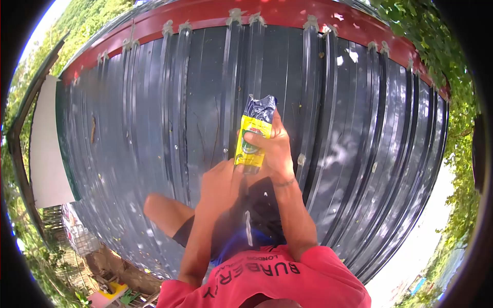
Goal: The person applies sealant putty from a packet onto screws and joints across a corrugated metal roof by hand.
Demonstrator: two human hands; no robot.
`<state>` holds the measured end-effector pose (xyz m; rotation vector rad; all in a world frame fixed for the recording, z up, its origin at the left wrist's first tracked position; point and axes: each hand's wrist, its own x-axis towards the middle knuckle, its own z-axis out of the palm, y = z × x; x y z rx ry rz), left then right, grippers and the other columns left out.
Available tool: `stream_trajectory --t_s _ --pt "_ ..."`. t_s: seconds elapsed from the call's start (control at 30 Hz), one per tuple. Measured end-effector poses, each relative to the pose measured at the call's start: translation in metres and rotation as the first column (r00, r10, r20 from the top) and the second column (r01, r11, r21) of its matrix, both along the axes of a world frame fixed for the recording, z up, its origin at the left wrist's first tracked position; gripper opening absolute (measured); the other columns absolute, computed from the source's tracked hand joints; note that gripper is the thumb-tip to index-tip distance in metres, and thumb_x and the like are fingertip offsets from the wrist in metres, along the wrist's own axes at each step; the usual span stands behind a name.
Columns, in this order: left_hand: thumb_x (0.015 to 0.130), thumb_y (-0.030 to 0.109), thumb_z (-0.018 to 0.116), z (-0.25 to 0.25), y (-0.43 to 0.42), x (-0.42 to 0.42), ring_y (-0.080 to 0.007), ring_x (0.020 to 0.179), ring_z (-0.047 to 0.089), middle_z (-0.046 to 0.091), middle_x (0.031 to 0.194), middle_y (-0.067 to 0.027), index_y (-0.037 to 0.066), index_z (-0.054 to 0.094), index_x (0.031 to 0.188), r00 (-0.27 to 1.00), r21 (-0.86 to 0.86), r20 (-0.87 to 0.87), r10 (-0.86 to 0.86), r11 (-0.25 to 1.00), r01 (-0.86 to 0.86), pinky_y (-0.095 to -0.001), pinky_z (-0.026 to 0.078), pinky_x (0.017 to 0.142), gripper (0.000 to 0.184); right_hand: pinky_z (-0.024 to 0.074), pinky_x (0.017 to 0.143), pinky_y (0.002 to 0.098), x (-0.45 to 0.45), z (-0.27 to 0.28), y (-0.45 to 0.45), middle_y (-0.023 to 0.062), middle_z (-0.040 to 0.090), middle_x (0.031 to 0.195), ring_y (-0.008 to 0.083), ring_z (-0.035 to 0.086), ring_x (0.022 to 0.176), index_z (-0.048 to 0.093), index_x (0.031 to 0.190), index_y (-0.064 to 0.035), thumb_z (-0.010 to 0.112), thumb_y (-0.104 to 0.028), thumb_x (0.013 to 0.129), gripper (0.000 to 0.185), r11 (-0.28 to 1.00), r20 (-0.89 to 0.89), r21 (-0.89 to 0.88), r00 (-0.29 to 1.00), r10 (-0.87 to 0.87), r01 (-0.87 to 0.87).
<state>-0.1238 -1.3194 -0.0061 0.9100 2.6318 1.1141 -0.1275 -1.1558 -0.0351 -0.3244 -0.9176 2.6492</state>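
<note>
A yellow and dark blue pouch [252, 126] is held up in front of me, its dark top end crumpled and a green oval on its label. My right hand [277, 151] wraps around it from the right, thumb pressed across the front. At the lower end my left hand [221, 182] is closed, its fingers against the pouch's bottom edge; part of its grip is hidden. Under both hands lies a dark grey ribbed metal roof [205, 102].
Red metal trim [287, 16] with several grey smears runs along the roof's far edge. A bent leg [167, 213] rests on the sheeting at left. A white panel [49, 149] borders the left side. Leafy branches [434, 38] overhang the right corner. A small twig [93, 129] lies on the roof.
</note>
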Motion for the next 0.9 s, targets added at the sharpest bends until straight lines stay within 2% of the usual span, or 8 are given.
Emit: stream_trajectory --t_s 0.1,0.23,0.27,0.3,0.43,0.63,0.83,0.9 --pt "0.101 0.019 0.054 -0.003 -0.005 0.002 -0.0450 0.075 0.061 0.061 0.079 -0.0218 0.001 0.059 0.095 1.000 -0.004 -0.001 -0.024 1.000 0.024 -0.0521 0.047 0.066 0.020 0.0629 0.077 0.0339 -0.005 -0.006 0.005 0.0073 0.071 0.102 0.0197 0.073 0.087 0.048 0.140 -0.0054 0.073 0.011 0.084 0.063 1.000 -0.022 0.005 1.000 0.018 -0.018" --pt "0.105 0.021 0.048 -0.006 -0.005 0.003 -0.0461 0.077 0.062 0.065 0.082 -0.0228 -0.002 0.060 0.098 0.969 0.040 0.077 0.235 0.970 -0.238 -0.0528 0.047 0.067 0.027 0.0603 0.087 0.0355 -0.003 0.010 -0.007 0.0107 0.070 0.110 0.0197 0.070 0.099 0.038 0.149 -0.0044 0.072 0.006 0.088 0.071 0.982 0.018 -0.125 0.989 0.145 -0.142" --pt "0.107 0.022 0.046 -0.014 -0.006 0.000 -0.0465 0.077 0.063 0.066 0.082 -0.0229 -0.002 0.060 0.099 0.948 0.070 0.081 0.308 0.947 -0.313 -0.0533 0.047 0.067 0.029 0.0589 0.085 0.0315 -0.001 0.013 -0.014 0.0117 0.070 0.113 0.0185 0.070 0.096 -0.008 0.163 -0.0041 0.071 0.000 0.093 0.106 0.974 0.041 -0.082 0.976 0.215 -0.212" --pt "0.108 0.023 0.045 -0.018 -0.006 -0.002 -0.0468 0.078 0.064 0.067 0.083 -0.0229 -0.003 0.060 0.099 0.922 0.098 0.087 0.378 0.918 -0.386 -0.0538 0.047 0.067 0.031 0.0582 0.082 0.0305 0.001 -0.002 -0.029 0.0140 0.071 0.112 0.0183 0.070 0.094 -0.022 0.159 -0.0035 0.071 -0.001 0.094 0.114 0.973 0.100 0.013 0.969 0.227 -0.229" --pt "0.112 0.030 0.041 -0.017 0.002 -0.003 -0.0115 0.063 0.050 0.055 0.068 -0.0051 -0.004 0.061 0.100 0.854 0.330 0.310 0.417 0.795 -0.508 -0.0312 0.041 0.057 0.042 0.0582 0.077 0.0294 0.009 0.018 -0.037 0.0143 0.072 0.105 0.0168 0.070 0.087 -0.021 0.158 0.0029 0.070 0.002 0.094 0.111 0.910 0.151 0.266 0.946 0.285 -0.317" --pt "0.111 0.027 0.044 -0.002 0.002 0.000 -0.0145 0.060 0.050 0.055 0.068 -0.0062 -0.002 0.061 0.096 0.934 0.220 0.159 0.319 0.911 -0.349 -0.0333 0.042 0.057 0.036 0.0578 0.081 0.0316 0.009 0.002 -0.030 0.0174 0.074 0.109 0.0186 0.071 0.092 -0.008 0.161 0.0018 0.064 0.012 0.090 0.102 0.969 0.010 0.107 0.975 0.222 -0.222" --pt "0.103 0.021 0.055 -0.001 -0.030 -0.010 -0.0426 0.080 0.063 0.066 0.088 -0.0213 -0.001 0.065 0.098 0.996 -0.024 -0.037 0.078 0.997 -0.079 -0.0480 0.050 0.070 0.025 0.0557 0.087 0.0297 0.007 -0.005 -0.020 0.0165 0.076 0.102 0.0164 0.072 0.091 -0.013 0.160 0.0041 0.067 0.007 0.093 0.104 0.978 -0.058 0.110 0.981 0.184 -0.177" --pt "0.104 0.021 0.055 0.007 -0.033 -0.009 -0.0372 0.080 0.065 0.068 0.088 -0.0169 -0.001 0.066 0.102 0.993 -0.012 0.029 0.112 0.994 -0.112 -0.0457 0.051 0.069 0.025 0.0557 0.087 0.0298 0.006 -0.008 -0.026 0.0148 0.076 0.101 0.0154 0.072 0.091 -0.012 0.160 0.0037 0.068 0.005 0.094 0.104 0.982 -0.066 0.083 0.982 0.175 -0.169"
